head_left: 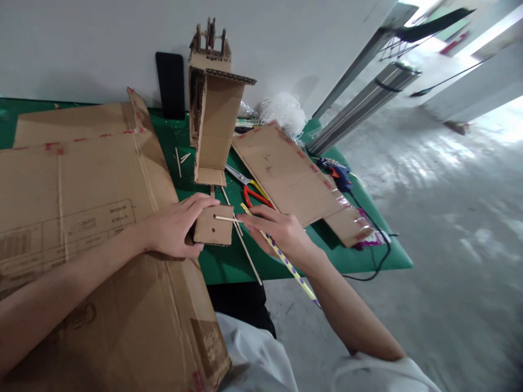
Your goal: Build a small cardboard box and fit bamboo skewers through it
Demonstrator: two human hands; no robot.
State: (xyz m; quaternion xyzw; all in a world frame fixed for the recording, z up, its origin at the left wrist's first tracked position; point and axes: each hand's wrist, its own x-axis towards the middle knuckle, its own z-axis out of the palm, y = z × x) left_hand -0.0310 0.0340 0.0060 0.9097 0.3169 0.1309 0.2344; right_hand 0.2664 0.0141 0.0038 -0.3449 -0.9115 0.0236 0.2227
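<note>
My left hand (pixel 175 226) is closed around the left side of a small cardboard box (pixel 223 231), its fingers over the top and thumb below. Two small dark holes mark the box's upper face. A thin wooden stick (pixel 224 219) has its far end at the upper hole; whether it is inside I cannot tell. Pinched in my right hand (pixel 278 228) is the stick's near end, together with a slender yellow rod with purple dots (pixel 288 264) that slants down under the wrist. Loose thin sticks (pixel 249 256) lie just right of the box.
A tall cardboard structure (pixel 220 120) stands behind the box, beside a black phone (pixel 170 84). Scissors (pixel 239 175) and red-handled pliers (pixel 255 198) lie near a cardboard panel (pixel 281 163). A glue gun (pixel 337 173) trails its cord rightward. Large cardboard (pixel 81 190) covers the left side.
</note>
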